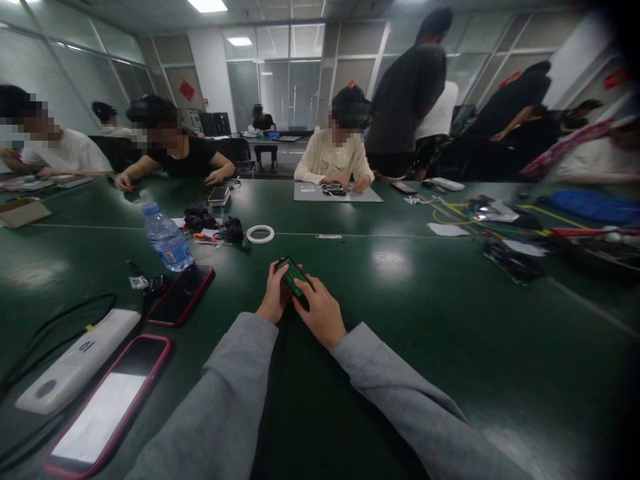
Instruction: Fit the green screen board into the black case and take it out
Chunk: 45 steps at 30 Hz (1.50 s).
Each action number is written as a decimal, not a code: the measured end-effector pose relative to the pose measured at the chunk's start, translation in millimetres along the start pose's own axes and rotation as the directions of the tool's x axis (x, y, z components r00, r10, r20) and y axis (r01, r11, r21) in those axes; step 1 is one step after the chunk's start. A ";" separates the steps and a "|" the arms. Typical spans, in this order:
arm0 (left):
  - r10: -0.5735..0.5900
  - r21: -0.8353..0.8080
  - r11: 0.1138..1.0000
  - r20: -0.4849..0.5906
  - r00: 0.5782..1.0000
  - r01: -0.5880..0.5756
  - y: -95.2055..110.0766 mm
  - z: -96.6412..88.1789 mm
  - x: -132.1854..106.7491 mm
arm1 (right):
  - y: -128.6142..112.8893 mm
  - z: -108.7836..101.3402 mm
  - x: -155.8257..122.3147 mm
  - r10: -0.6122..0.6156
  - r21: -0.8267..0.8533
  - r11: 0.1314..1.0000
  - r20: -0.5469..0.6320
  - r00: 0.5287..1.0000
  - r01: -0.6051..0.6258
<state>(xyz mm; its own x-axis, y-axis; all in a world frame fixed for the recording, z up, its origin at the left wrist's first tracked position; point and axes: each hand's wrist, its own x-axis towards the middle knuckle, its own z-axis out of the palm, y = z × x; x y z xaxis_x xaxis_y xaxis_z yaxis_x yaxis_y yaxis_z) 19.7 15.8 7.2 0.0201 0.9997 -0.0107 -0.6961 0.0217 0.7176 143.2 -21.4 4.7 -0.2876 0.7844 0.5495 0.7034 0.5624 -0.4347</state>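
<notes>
Between my two hands is a small green circuit board (293,279) with a dark edge, held at a slant just above the green table (390,347). My left hand (274,293) grips its left side, with the thumb lying on its upper face. On the right side, my right hand (320,308) holds the board, thumb and fingers pressed on the lower part of its face. The fingers hide the underside and part of the edges.
To the left lie a red-edged phone (181,295), a pink-cased phone (110,407), a white power bank (80,360) and a tilted water bottle (167,239). Beyond are a tape roll (260,228) and black cables (215,223). Several people sit opposite; clutter (515,260) covers the right.
</notes>
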 end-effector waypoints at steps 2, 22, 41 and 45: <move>-0.016 0.004 1.000 -0.003 1.000 0.016 0.6 0.0 1.1 | 5.9 -2.4 2.8 0.039 0.205 0.978 -0.028 0.999 -0.032; -0.134 0.076 0.989 0.097 0.986 0.127 -5.0 -7.6 5.2 | 28.3 -14.5 15.2 0.374 0.671 -0.646 0.693 0.616 -0.363; -0.089 0.190 0.978 -0.017 0.996 0.090 -2.1 -4.8 4.5 | 35.7 -6.9 15.4 0.369 0.869 -0.239 0.494 0.787 -0.433; -0.095 0.193 0.977 -0.005 0.995 0.094 -0.7 -4.6 2.3 | 35.5 -7.4 14.4 0.354 0.869 -0.234 0.495 0.794 -0.437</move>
<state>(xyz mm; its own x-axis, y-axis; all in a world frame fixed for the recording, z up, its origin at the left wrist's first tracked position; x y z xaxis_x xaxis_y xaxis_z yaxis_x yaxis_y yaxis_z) 16.9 18.1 3.4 0.0820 0.9932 -0.0824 -0.5391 0.1138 0.8346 168.8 7.9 2.4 -0.3007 0.9511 -0.0709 -0.6036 -0.2473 -0.7580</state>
